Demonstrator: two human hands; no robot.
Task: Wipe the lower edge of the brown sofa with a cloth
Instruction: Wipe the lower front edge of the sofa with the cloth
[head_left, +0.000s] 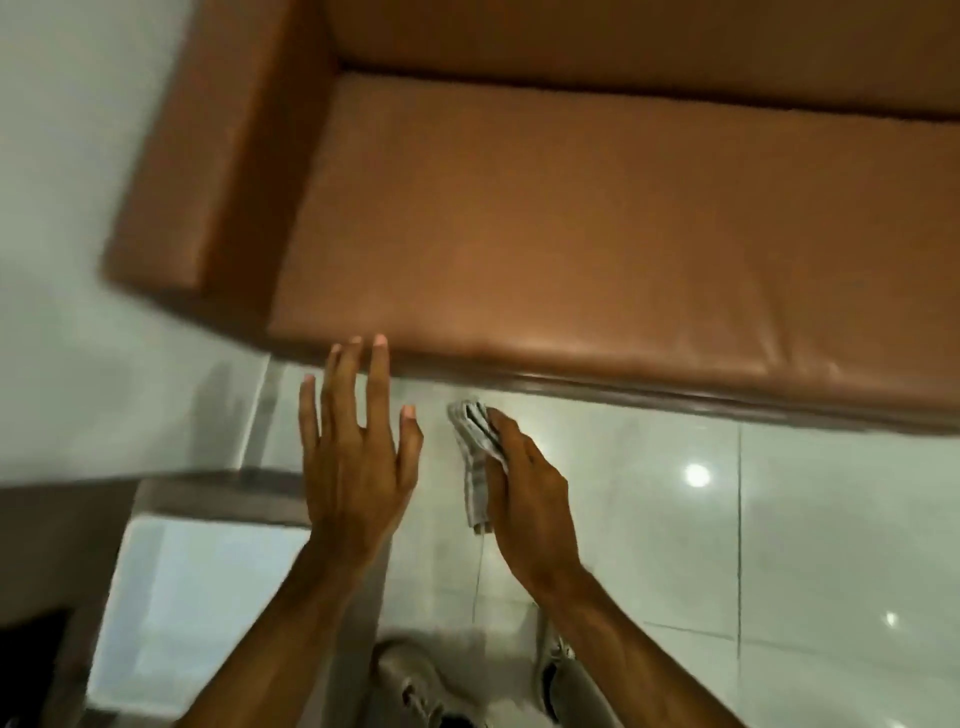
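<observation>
Sofa (597, 218): brown, fills top of view, w/ front lower edge running left to right above both hands.
Floor (831, 519): pale glossy tiles under hands.
Left hand (353, 467): empty, fingers spread, tips reaching sofa's front edge.
Right hand (530, 488): fingers pressed together around cloth.
Cloth (472, 441): grey-white, bunched; sticks out past fingertips toward sofa, tip near lower edge; contact can't tell, pic blurred.
Shoes (410, 680): at bottom.

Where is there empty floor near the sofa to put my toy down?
Bare tile floor lies right of the right hand and its cloth, below the sofa edge. It is crowded by the left hand and the shoes.
</observation>
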